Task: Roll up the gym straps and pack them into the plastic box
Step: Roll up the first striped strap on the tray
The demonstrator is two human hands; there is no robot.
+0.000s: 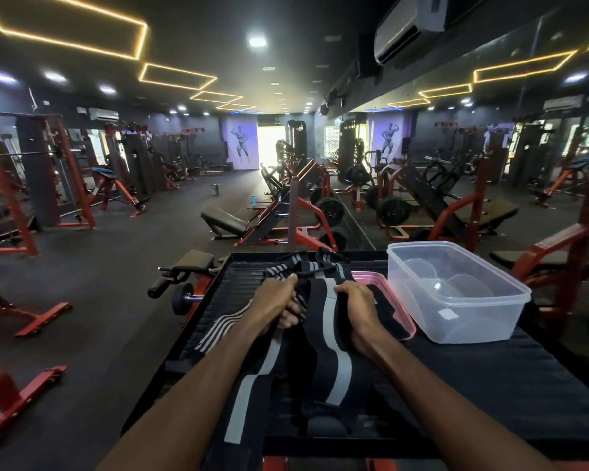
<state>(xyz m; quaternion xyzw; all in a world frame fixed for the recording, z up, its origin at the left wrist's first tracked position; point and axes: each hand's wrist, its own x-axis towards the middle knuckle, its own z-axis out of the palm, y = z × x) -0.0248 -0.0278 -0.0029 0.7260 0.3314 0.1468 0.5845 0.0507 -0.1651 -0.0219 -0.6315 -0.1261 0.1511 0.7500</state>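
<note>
A long black gym strap with a grey stripe [332, 355] lies stretched toward me across the black padded platform [490, 385]. My left hand [274, 305] grips its far end together with a bunched striped strap. My right hand [359, 309] is closed on the same strap's right edge. More black straps with several thin grey stripes [306, 266] lie piled beyond my hands, and one striped end [218, 331] trails left. The clear plastic box [456, 294] stands open and holds nothing, to the right of my right hand.
A pink lid [393, 300] lies flat between the straps and the box. The platform's left edge drops to the gym floor. Red and black weight machines, a dumbbell [181, 297] and benches surround it. A mirror wall runs along the right.
</note>
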